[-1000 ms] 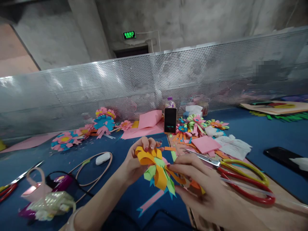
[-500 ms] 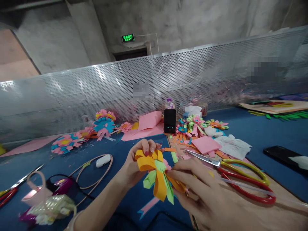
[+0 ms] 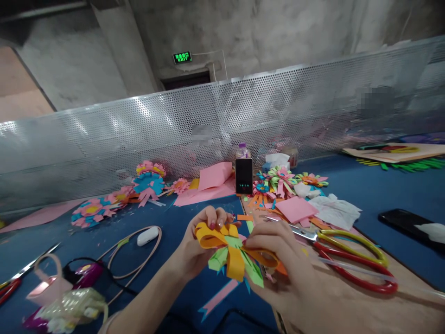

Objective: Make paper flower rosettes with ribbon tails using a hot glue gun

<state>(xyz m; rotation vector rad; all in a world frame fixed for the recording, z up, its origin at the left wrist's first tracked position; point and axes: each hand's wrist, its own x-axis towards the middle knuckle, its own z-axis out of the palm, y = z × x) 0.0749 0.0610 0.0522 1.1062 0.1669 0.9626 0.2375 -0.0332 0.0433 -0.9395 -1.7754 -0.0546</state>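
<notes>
Between my two hands is a paper flower (image 3: 235, 263) of looped orange-yellow strips and pointed light green pieces. My left hand (image 3: 200, 241) grips its upper left loops, fingertips on top. On the other side, the fingers of my right hand (image 3: 278, 255) pinch the flower near its centre and right loop. A pink strip with a blue edge and notched end (image 3: 219, 297) shows below it. Just beyond my right hand lie scissors (image 3: 351, 260) with one yellow and one red handle, half open on the board.
Several finished paper flowers (image 3: 149, 178) line the perforated metal screen (image 3: 167, 125). A phone-like clock (image 3: 244, 176) stands in the middle. Pink paper (image 3: 297, 208), scraps and a crumpled tissue (image 3: 335, 211) lie right. A cable (image 3: 158, 248), a second pair of scissors (image 3: 29, 266) and a pouch (image 3: 74, 306) lie left.
The flower has tipped slightly, so its loops show more from the side and its front loop looks shorter. My right hand has shifted a little upward; both hands keep their hold.
</notes>
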